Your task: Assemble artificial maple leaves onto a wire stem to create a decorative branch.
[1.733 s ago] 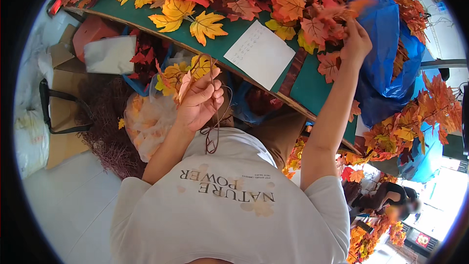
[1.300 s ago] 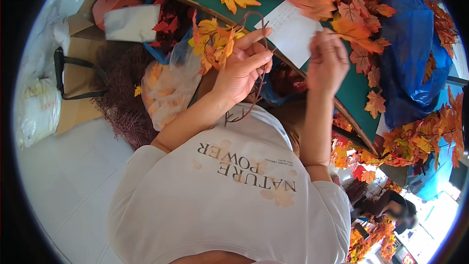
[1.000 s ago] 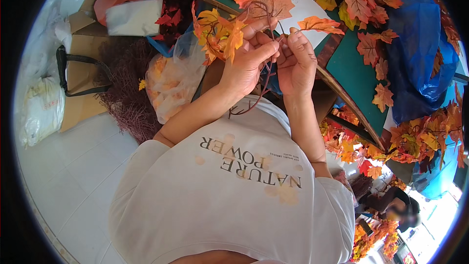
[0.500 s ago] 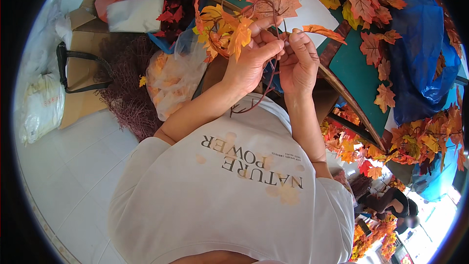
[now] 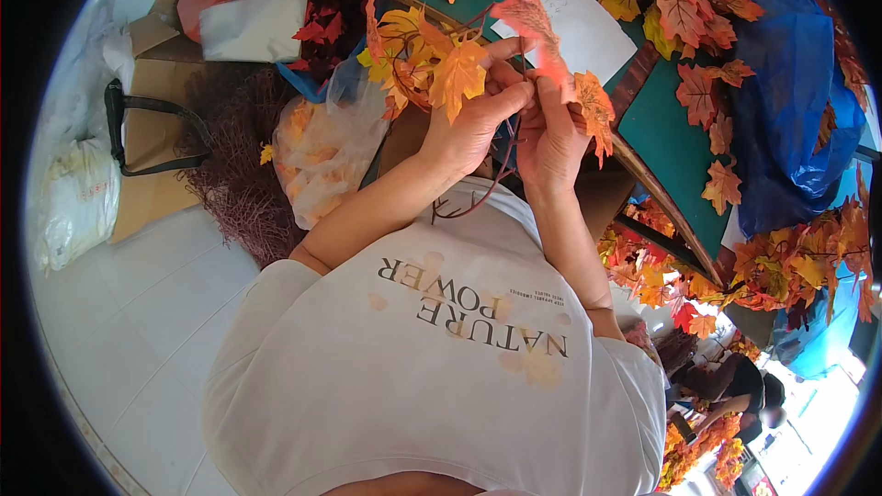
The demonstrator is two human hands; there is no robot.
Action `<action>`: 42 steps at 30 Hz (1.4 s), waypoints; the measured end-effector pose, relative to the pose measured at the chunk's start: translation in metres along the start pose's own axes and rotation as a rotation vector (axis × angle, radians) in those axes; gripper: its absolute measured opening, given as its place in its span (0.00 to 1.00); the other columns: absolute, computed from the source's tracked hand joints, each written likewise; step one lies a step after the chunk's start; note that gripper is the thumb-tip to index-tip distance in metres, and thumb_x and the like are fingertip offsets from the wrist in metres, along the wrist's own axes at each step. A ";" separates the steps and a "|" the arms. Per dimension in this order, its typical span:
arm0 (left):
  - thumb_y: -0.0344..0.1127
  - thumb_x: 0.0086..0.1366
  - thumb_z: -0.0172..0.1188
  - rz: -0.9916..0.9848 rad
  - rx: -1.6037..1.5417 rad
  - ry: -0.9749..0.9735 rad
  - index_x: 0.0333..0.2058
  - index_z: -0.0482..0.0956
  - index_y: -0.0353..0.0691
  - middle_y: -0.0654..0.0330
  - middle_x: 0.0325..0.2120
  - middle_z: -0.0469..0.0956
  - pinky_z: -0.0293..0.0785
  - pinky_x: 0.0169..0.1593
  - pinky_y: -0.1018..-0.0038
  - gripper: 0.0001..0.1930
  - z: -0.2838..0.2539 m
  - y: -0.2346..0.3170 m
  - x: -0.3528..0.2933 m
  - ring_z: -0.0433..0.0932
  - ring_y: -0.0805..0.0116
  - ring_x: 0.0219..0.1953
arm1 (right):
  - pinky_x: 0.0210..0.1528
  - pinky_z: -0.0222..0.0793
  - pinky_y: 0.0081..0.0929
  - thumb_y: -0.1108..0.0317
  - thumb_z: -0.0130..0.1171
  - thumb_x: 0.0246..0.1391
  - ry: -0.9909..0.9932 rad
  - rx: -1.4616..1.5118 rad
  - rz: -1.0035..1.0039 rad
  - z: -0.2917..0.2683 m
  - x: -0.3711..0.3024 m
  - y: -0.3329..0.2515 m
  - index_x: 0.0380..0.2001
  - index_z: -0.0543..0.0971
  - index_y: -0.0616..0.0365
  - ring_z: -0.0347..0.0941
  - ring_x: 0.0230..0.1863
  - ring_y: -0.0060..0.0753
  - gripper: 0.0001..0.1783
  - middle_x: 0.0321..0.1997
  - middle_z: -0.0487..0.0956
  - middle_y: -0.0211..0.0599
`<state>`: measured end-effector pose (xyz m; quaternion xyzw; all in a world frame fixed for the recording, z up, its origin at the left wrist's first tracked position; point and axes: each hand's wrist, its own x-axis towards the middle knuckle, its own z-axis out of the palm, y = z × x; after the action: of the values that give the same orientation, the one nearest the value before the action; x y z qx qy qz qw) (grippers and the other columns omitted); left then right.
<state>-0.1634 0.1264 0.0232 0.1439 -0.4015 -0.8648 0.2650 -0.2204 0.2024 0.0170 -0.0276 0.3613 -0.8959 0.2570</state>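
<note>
My left hand is closed around the thin brown stem of an artificial maple branch, whose lower twigs reach down in front of my shirt. Yellow and orange leaves fan out left of that hand, and a red-pink leaf stands above both hands. My right hand pinches beside the stem, thumb and fingers pressed together against my left fingertips. An orange leaf sticks out at its right side; its short stalk seems to be in the pinch, hidden by my fingers.
A green-topped table with a wooden edge lies ahead, bearing a white paper sheet, maple leaves and a blue plastic bag. Left are a leaf-filled clear bag, bundled brown twigs and a cardboard box. Another person is at far lower right.
My right hand has turned and moved slightly left, closer to the stem. The orange leaf has swung from level to hanging down. The red-pink leaf has tilted edge-on.
</note>
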 end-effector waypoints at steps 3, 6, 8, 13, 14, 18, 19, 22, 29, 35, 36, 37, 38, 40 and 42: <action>0.22 0.55 0.56 -0.004 0.033 -0.043 0.50 0.68 0.31 0.67 0.25 0.71 0.67 0.37 0.83 0.22 -0.004 0.001 0.003 0.70 0.80 0.29 | 0.31 0.71 0.19 0.78 0.54 0.52 -0.059 -0.006 -0.011 -0.005 0.005 0.000 0.33 0.75 0.61 0.74 0.29 0.24 0.05 0.34 0.78 0.35; 0.22 0.56 0.56 -0.021 0.062 -0.101 0.52 0.67 0.33 0.67 0.26 0.71 0.67 0.39 0.82 0.23 -0.007 0.003 0.007 0.70 0.80 0.31 | 0.32 0.71 0.21 0.77 0.54 0.53 -0.115 -0.027 0.026 -0.009 0.009 -0.005 0.34 0.76 0.62 0.74 0.29 0.25 0.05 0.34 0.78 0.36; 0.22 0.56 0.57 -0.020 0.065 -0.105 0.52 0.67 0.33 0.67 0.26 0.71 0.68 0.39 0.82 0.23 -0.007 0.004 0.007 0.70 0.80 0.31 | 0.33 0.72 0.22 0.77 0.54 0.53 -0.094 -0.027 0.065 -0.008 0.007 -0.008 0.34 0.76 0.62 0.74 0.30 0.25 0.05 0.34 0.78 0.36; 0.25 0.53 0.59 0.022 0.168 -0.090 0.51 0.69 0.34 0.68 0.26 0.71 0.67 0.34 0.84 0.24 -0.011 -0.002 0.010 0.69 0.81 0.29 | 0.35 0.72 0.24 0.76 0.56 0.52 -0.113 0.020 0.136 -0.022 0.009 -0.005 0.31 0.77 0.63 0.74 0.31 0.26 0.03 0.33 0.78 0.35; 0.24 0.53 0.59 0.029 0.220 -0.116 0.51 0.69 0.33 0.67 0.27 0.72 0.68 0.35 0.84 0.24 -0.014 0.001 0.010 0.70 0.80 0.30 | 0.35 0.72 0.24 0.76 0.56 0.51 -0.138 0.031 0.167 -0.026 0.010 -0.003 0.31 0.77 0.63 0.74 0.31 0.26 0.03 0.32 0.78 0.34; 0.21 0.54 0.56 0.032 0.129 -0.186 0.51 0.68 0.30 0.66 0.26 0.72 0.67 0.35 0.84 0.23 -0.017 0.000 0.011 0.70 0.79 0.30 | 0.36 0.72 0.24 0.75 0.57 0.51 -0.151 0.050 0.246 -0.012 0.009 -0.015 0.30 0.77 0.63 0.74 0.30 0.26 0.03 0.28 0.77 0.33; 0.20 0.54 0.55 0.028 0.135 -0.195 0.51 0.68 0.31 0.66 0.26 0.71 0.67 0.36 0.84 0.23 -0.016 0.001 0.011 0.70 0.79 0.30 | 0.37 0.72 0.24 0.75 0.58 0.51 -0.157 0.054 0.259 -0.014 0.009 -0.016 0.30 0.77 0.64 0.74 0.30 0.26 0.04 0.30 0.77 0.33; 0.20 0.55 0.54 0.026 0.139 -0.236 0.52 0.67 0.31 0.67 0.24 0.69 0.66 0.37 0.83 0.23 -0.012 0.001 0.014 0.69 0.80 0.29 | 0.43 0.72 0.29 0.76 0.58 0.51 -0.224 0.065 0.235 -0.025 0.012 -0.015 0.30 0.76 0.62 0.74 0.36 0.26 0.03 0.35 0.78 0.34; 0.20 0.56 0.55 0.006 0.151 -0.229 0.53 0.67 0.33 0.67 0.27 0.70 0.68 0.39 0.82 0.24 -0.009 0.005 0.010 0.69 0.79 0.31 | 0.38 0.70 0.22 0.75 0.58 0.51 -0.224 0.058 0.260 -0.020 0.006 -0.019 0.32 0.77 0.64 0.72 0.32 0.23 0.05 0.30 0.77 0.31; 0.28 0.58 0.59 -0.010 0.013 -0.083 0.51 0.68 0.35 0.64 0.33 0.73 0.72 0.40 0.78 0.22 -0.011 0.007 -0.003 0.72 0.77 0.35 | 0.30 0.67 0.19 0.74 0.58 0.51 -0.271 -0.475 0.027 0.003 0.012 -0.015 0.30 0.77 0.64 0.70 0.27 0.18 0.04 0.27 0.77 0.30; 0.31 0.60 0.58 -0.125 -0.118 0.012 0.48 0.69 0.36 0.64 0.33 0.73 0.73 0.39 0.78 0.17 -0.018 0.002 -0.007 0.72 0.76 0.34 | 0.28 0.67 0.18 0.73 0.58 0.51 -0.274 -0.620 -0.005 0.011 0.013 -0.014 0.28 0.77 0.65 0.70 0.26 0.18 0.05 0.25 0.77 0.30; 0.34 0.62 0.56 -0.242 -0.253 0.099 0.44 0.70 0.37 0.64 0.33 0.73 0.73 0.38 0.78 0.13 -0.026 -0.002 -0.009 0.73 0.76 0.34 | 0.28 0.67 0.18 0.73 0.58 0.51 -0.294 -0.615 0.007 0.014 0.018 -0.012 0.28 0.77 0.65 0.70 0.26 0.18 0.05 0.25 0.77 0.30; 0.34 0.62 0.56 -0.225 -0.251 0.114 0.44 0.70 0.37 0.64 0.33 0.73 0.73 0.38 0.78 0.13 -0.033 -0.003 -0.014 0.73 0.76 0.34 | 0.28 0.67 0.18 0.72 0.59 0.49 -0.385 -0.888 -0.120 0.016 0.024 -0.010 0.27 0.76 0.67 0.70 0.25 0.18 0.07 0.24 0.77 0.32; 0.42 0.67 0.47 -0.331 -0.309 -0.065 0.44 0.70 0.41 0.65 0.33 0.73 0.72 0.37 0.77 0.13 -0.049 -0.003 -0.026 0.73 0.73 0.35 | 0.27 0.67 0.18 0.71 0.60 0.48 -0.490 -1.154 -0.253 0.020 0.031 -0.005 0.27 0.76 0.68 0.70 0.25 0.19 0.09 0.24 0.77 0.33; 0.44 0.68 0.45 -0.325 -0.395 -0.116 0.40 0.70 0.44 0.67 0.30 0.71 0.69 0.33 0.79 0.11 -0.062 0.000 -0.027 0.71 0.74 0.29 | 0.27 0.66 0.19 0.70 0.62 0.46 -0.521 -1.208 -0.143 0.024 0.036 0.002 0.27 0.76 0.68 0.70 0.24 0.19 0.10 0.24 0.77 0.35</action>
<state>-0.1130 0.1036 -0.0157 0.1022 -0.2108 -0.9645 0.1219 -0.2456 0.1691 0.0284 -0.4066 0.7236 -0.5145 0.2154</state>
